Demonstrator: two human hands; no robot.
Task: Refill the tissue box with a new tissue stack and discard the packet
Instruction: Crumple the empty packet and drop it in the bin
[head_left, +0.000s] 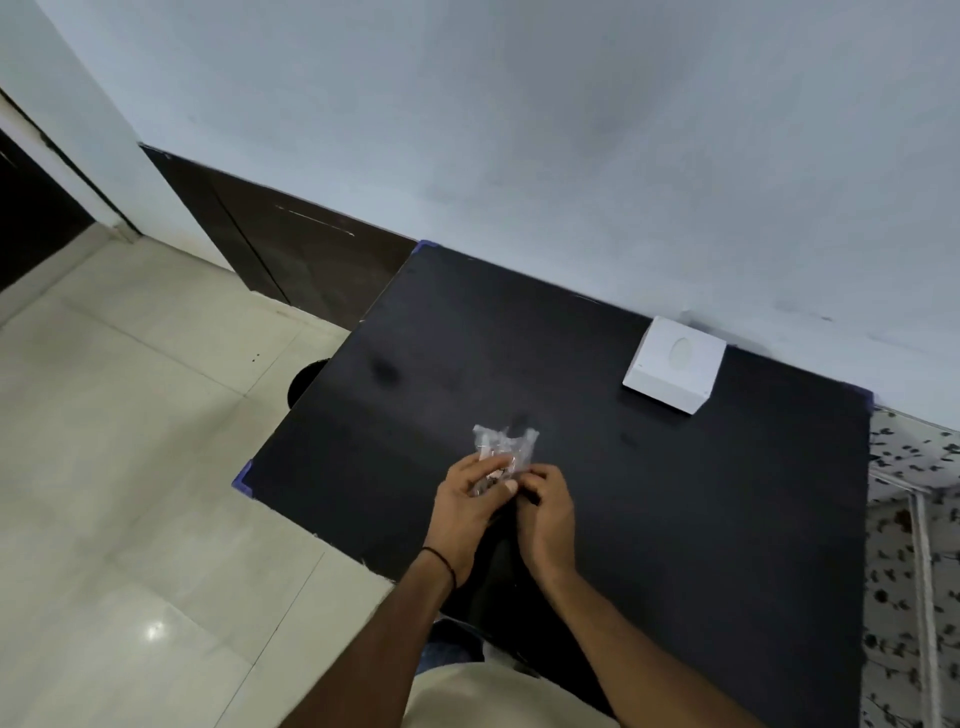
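Clear packet (503, 448) (crumpled) between both hands (511, 501)

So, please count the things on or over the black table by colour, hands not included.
White: 1, the tissue box
Clear: 1, the crumpled plastic packet, held in both hands
Total: 2

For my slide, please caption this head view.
Both hands, left hand and right hand, crumple the clear packet over the black table; white tissue box behind.
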